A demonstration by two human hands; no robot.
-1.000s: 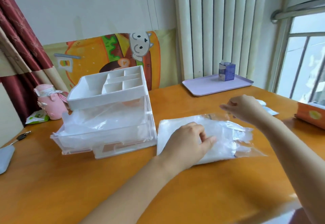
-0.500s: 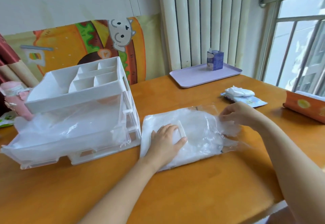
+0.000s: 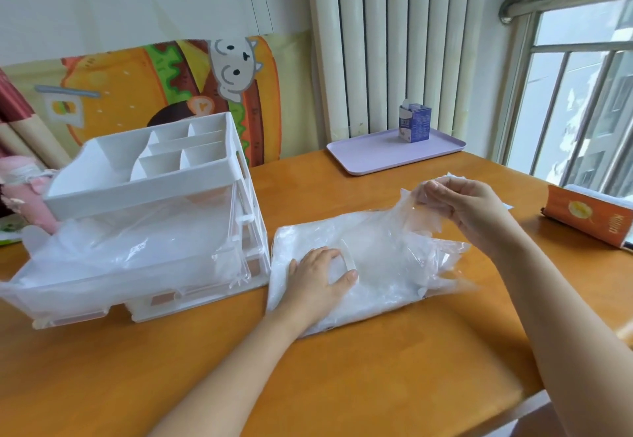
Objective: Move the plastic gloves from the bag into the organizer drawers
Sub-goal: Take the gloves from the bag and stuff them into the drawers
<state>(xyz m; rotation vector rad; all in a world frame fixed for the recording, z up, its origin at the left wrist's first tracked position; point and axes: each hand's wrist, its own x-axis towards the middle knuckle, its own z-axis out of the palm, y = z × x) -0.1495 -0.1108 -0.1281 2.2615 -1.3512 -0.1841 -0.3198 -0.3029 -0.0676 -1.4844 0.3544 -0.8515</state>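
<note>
R hand, centre right, is pinching a glove up from the bag mid-frame; L hand is gripping bag down w/ curled fingers. Glove is seeming v. light, limp, slippery: pinch its edge

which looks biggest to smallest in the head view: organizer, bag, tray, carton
1. organizer
2. bag
3. tray, though it lies farther back, so its true size against the bag is unsure
4. carton, plainly the smallest
</note>
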